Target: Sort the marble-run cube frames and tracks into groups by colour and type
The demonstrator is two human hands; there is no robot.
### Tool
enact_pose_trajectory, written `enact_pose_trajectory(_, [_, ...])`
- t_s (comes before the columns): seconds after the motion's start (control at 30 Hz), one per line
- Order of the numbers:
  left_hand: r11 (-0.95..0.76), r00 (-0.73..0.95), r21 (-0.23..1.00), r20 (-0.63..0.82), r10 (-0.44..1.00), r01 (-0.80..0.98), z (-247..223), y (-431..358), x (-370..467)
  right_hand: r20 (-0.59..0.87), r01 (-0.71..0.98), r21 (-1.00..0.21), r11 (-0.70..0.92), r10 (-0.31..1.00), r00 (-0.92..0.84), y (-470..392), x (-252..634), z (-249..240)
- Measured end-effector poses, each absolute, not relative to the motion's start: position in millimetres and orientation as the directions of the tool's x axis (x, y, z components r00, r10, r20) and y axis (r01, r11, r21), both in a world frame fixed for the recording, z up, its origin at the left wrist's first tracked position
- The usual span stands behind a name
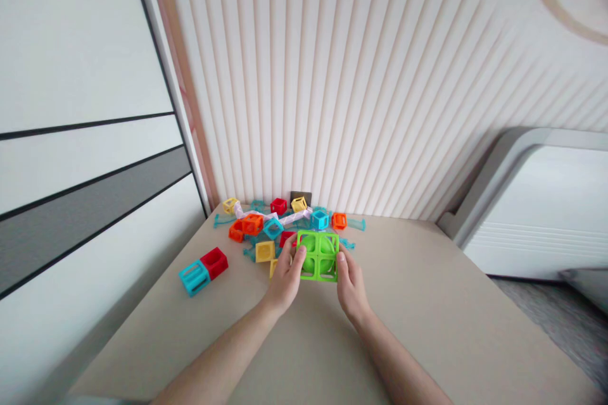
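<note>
A bright green square plastic frame (318, 256), split by a cross with a round shape inside it, is held up between both hands. My left hand (286, 275) is closed on its left edge, thumb on the near face. On the opposite edge my right hand (351, 281) grips it the same way. Behind the frame lie loose hollow cube blocks, among them a yellow block (265, 252), an orange block (252, 224) and a blue block (319, 219). Part of another yellow block beside my left hand is hidden.
On the table (408, 278), a joined blue block (194, 277) and red block (215, 262) lie at the left. Translucent teal pieces (356, 224) and a pale lilac strip (256, 214) lie among the pile. A ribbed wall (308, 76) stands behind, a white cabinet (80, 76) at left.
</note>
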State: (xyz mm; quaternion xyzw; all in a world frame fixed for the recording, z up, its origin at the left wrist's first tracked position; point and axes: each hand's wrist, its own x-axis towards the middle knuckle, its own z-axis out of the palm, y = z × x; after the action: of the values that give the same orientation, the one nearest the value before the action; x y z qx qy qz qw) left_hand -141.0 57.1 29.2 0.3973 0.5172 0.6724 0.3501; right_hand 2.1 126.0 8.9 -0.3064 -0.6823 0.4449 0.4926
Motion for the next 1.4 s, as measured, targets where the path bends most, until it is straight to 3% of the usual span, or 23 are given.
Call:
enact_pose_trajectory(0.2, [-0.217, -0.384, 0.976, 0.187, 0.904, -0.035, 32.1, 52.0, -140.0, 0.528, -0.136, -0.846, 0.516, 0.777, -0.343, 123.2, 5.3, 1.2])
enact_pose_trajectory(0.43, [-0.343, 0.049, 0.939, 0.343, 0.938, -0.014, 24.9, 45.5, -139.6, 0.535, -0.289, -0.84, 0.459, 0.791, -0.297, 121.9, 7.8, 9.1])
enact_pose_trajectory(0.6, [-0.434, -0.102, 0.841, 0.487, 0.867, 0.323, 12.1, 50.0, -135.9, 0.485, -0.365, -0.853, 0.374, 0.827, -0.285, 125.8, 6.3, 5.3])
enact_pose_trajectory(0.7, [-0.438, -0.138, 0.796, 0.532, 0.836, 0.417, 8.8, 51.4, -136.5, 0.487, -0.368, -0.852, 0.373, 0.822, -0.296, 125.4, 6.5, 2.9])
enact_pose_trajectory(0.97, [-0.464, -0.118, 0.746, 0.578, 0.808, 0.478, 7.9, 49.4, -142.6, 0.469, -0.347, -0.868, 0.356, 0.819, -0.332, 121.4, 10.4, 4.8])
enact_pose_trajectory(1.4, [-0.503, -0.095, 0.758, 0.586, 0.805, 0.415, 2.4, 52.2, -146.6, 0.481, -0.356, -0.859, 0.369, 0.82, -0.311, 118.1, 9.8, 3.6])
